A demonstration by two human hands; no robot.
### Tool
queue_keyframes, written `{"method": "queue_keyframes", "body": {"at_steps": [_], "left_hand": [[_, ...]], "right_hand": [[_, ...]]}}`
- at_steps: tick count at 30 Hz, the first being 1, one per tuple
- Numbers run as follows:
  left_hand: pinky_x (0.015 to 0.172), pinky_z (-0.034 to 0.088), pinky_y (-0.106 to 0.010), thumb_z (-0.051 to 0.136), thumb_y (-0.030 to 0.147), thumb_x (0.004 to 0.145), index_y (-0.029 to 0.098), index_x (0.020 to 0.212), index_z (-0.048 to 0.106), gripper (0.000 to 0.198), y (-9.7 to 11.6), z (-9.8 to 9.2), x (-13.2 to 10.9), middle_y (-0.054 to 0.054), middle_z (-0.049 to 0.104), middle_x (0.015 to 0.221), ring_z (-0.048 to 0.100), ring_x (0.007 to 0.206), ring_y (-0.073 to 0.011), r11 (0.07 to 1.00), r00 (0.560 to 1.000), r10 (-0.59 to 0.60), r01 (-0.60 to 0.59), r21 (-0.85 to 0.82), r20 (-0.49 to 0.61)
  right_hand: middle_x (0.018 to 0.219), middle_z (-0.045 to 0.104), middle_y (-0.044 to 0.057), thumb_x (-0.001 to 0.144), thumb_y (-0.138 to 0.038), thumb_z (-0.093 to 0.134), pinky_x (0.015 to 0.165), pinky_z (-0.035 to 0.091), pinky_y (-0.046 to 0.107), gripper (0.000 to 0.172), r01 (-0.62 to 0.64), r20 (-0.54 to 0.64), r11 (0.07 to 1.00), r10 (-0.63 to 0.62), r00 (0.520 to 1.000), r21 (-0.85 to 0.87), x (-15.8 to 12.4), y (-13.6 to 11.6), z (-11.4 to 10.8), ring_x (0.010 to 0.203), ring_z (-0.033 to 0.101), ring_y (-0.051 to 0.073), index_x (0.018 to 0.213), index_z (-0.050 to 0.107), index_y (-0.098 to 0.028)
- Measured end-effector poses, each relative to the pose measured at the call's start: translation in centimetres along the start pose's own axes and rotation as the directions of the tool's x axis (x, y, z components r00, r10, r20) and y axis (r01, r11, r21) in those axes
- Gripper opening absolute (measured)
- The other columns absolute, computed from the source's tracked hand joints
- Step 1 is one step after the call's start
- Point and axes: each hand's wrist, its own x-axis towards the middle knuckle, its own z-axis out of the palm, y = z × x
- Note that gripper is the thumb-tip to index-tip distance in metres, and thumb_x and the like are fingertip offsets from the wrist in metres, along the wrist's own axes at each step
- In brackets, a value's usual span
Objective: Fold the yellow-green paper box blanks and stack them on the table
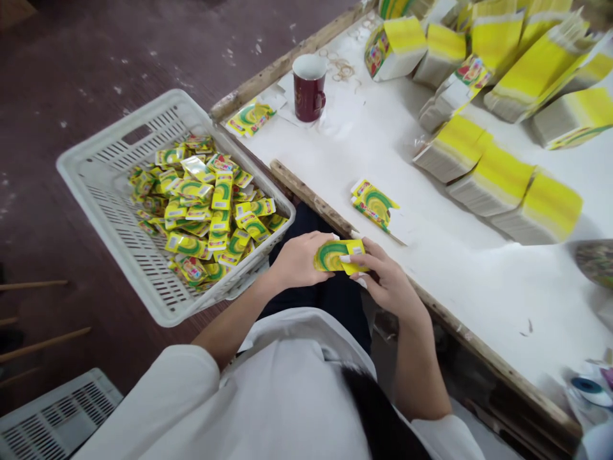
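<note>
Fingers (366,260) of the left hand (299,259) and right hand (390,284) grip the left and right ends of the yellow carton (329,256) over the lap (342,306), beside the table (460,281); seemingly light, creasable card, best pinched gently by its edges.

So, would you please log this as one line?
left hand: grips yellow carton | right hand: same carton | white crate: holds cartons

Head cam, faces fwd & down, L hand (301,259) & R hand (389,281) close by.
</note>
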Motion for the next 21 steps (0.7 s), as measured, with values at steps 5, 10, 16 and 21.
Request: {"method": "queue_keyframes", "body": {"at_steps": [5,10,16,21], "left_hand": [[0.093,0.055,-0.04,0.086,0.039,0.067,0.021,0.12,0.058,0.063,0.0,2.2,-0.5,-0.009,0.07,0.114,0.068,0.105,-0.0273,0.974,0.978,-0.106,0.067,-0.216,-0.178],[0.064,0.054,-0.027,0.058,0.08,0.078,0.022,0.107,0.055,0.065,-1.1,2.5,-1.1,-0.008,0.065,0.109,0.065,0.076,-0.0156,0.564,0.732,-0.479,-0.165,-0.809,-0.484],[0.059,0.053,-0.025,0.064,0.073,0.078,0.023,0.115,0.05,0.063,-0.3,3.9,-1.4,-0.003,0.067,0.097,0.063,0.066,-0.0122,0.185,0.741,-0.659,-0.005,-0.983,-0.127],[0.058,0.048,-0.021,0.075,0.056,0.078,0.018,0.115,0.054,0.056,0.8,5.2,-1.9,-0.002,0.066,0.091,0.059,0.063,-0.0084,0.255,0.801,-0.596,0.134,-0.958,-0.047]], "right_hand": [[0.151,0.043,0.016,0.092,-0.037,0.061,0.108,0.049,0.052,0.054,-0.026,-0.187,0.961,0.08,0.979,0.276,0.6,-0.2,2.6,0.14,0.048,0.03,0.142,0.039,-0.03],[0.132,0.057,0.012,0.088,-0.042,0.063,0.09,0.058,0.044,0.054,-0.162,-0.394,0.96,0.242,0.887,0.227,3.2,2.4,0.9,0.102,0.066,0.022,0.136,0.044,-0.028],[0.114,0.056,0.017,0.075,-0.027,0.068,0.099,0.046,0.053,0.03,-0.629,-0.562,0.738,0.422,0.712,-0.243,6.4,6.8,-1.8,0.106,0.057,0.032,0.102,0.063,-0.015],[0.111,0.056,0.016,0.078,-0.033,0.067,0.095,0.046,0.052,0.029,-0.597,-0.568,0.744,0.364,0.738,-0.299,6.5,7.6,-1.1,0.103,0.054,0.033,0.1,0.058,-0.018]]}}
